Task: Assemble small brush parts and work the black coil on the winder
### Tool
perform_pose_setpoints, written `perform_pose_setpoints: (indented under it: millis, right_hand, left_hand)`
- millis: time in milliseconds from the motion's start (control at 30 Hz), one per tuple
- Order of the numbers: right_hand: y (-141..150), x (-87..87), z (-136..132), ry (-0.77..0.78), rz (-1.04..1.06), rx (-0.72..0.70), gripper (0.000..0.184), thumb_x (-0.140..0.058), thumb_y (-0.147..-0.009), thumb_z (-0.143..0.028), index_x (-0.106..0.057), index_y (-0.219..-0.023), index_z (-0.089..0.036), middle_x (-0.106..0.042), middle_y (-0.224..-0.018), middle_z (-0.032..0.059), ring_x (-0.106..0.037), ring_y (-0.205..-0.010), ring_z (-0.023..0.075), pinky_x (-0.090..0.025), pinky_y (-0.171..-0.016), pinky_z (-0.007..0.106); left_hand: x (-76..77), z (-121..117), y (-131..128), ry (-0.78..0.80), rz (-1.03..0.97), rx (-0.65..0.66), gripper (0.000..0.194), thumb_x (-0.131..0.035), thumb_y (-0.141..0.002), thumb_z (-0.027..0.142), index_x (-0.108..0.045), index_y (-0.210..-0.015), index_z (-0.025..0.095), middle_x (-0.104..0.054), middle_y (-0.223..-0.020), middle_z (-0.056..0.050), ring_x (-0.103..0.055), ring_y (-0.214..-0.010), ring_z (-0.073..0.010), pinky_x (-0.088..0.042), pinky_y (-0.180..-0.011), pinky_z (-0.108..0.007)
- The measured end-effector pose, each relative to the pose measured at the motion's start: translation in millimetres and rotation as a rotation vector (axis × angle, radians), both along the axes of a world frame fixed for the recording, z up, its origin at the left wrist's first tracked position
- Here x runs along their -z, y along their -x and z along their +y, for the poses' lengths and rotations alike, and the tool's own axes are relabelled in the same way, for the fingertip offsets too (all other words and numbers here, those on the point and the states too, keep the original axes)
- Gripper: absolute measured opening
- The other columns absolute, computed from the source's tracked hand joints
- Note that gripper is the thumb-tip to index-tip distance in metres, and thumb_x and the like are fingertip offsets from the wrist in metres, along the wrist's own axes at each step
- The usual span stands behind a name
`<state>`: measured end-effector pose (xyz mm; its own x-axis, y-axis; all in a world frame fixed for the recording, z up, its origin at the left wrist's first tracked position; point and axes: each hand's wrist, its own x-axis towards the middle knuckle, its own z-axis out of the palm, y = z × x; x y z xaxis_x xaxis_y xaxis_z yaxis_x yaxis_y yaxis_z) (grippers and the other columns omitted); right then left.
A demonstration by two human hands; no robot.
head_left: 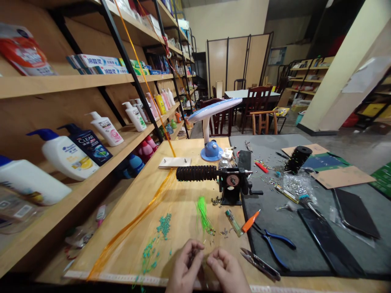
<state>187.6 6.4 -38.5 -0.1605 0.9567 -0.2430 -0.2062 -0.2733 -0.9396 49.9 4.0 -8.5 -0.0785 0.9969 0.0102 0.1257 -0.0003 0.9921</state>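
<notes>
My left hand [187, 266] is over the table's front edge, with thumb and index finger pinched together. Close beside it, a small gap apart, my right hand [225, 269] also has its fingertips curled into a pinch. Whatever either pinch holds is too small to make out. Just beyond them lies a bundle of bright green strands [203, 213] with small bits at its near end. To the left are turquoise beads [164, 225] and a beaded green cord [149, 252]. Thread snips [259, 263] lie right of my right hand.
A black hand-cranked winder [231, 185] with a ridged roller [197, 173] stands mid-table. Orange threads [143, 209] run down the left. Blue-handled pliers [276, 244], a lighter [234, 223] and an orange cutter [251, 221] lie right. Behind stands a lamp [210, 150]; shelves [122, 150] flank the left.
</notes>
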Motion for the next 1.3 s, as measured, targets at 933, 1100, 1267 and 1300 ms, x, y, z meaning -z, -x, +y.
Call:
perform_pose_setpoints:
  millis: [933, 1100, 1267, 1300]
  right_hand:
    - [-34.9, -7.0, -10.1, -0.089, -0.091, 0.227, 0.053, -0.058, -0.074, -0.073, -0.049, -0.067, -0.021, -0.029, -0.055, -0.0098, -0.025, -0.049, 0.0094, -0.019, -0.047, 0.024]
    - [-25.0, -16.2, -8.0, 0.1, 0.213, 0.202, 0.056, -0.071, -0.064, -0.071, -0.044, -0.069, -0.023, -0.023, -0.05, -0.0141, -0.013, -0.041, 0.0046, -0.009, -0.04, 0.02]
    - [-19.0, -19.7, -8.0, 0.056, 0.217, 0.162, 0.054, -0.072, -0.067, -0.069, -0.048, -0.069, -0.02, -0.029, -0.043, -0.0146, -0.016, -0.038, 0.0031, -0.009, -0.04, 0.019]
    - [-18.0, -19.4, -8.5, 0.044, 0.22, 0.15, 0.054, -0.07, -0.068, -0.069, -0.048, -0.07, -0.02, -0.028, -0.042, -0.015, -0.015, -0.037, 0.003, -0.009, -0.039, 0.019]
  left_hand:
    - [-40.5, 20.0, 9.5, 0.161, -0.116, -0.012, 0.035, -0.073, -0.072, 0.052, -0.062, -0.08, 0.019, -0.062, -0.075, 0.0, -0.057, -0.072, -0.0172, -0.045, -0.063, -0.023]
    - [-35.2, 4.6, -3.8, 0.071, -0.129, 0.063, 0.029, -0.071, -0.073, 0.047, -0.065, -0.078, 0.019, -0.067, -0.081, -0.005, -0.063, -0.082, -0.0212, -0.048, -0.072, -0.025]
    - [-15.2, -0.9, -23.7, -0.038, 0.026, 0.209, 0.015, -0.07, -0.073, 0.031, -0.066, -0.083, 0.02, -0.072, -0.086, -0.008, -0.063, -0.066, -0.018, -0.05, -0.063, -0.025]
    - [-12.8, -0.1, -25.2, -0.053, 0.088, 0.232, 0.013, -0.068, -0.074, 0.029, -0.066, -0.085, 0.021, -0.072, -0.081, -0.006, -0.062, -0.061, -0.0172, -0.049, -0.06, -0.024]
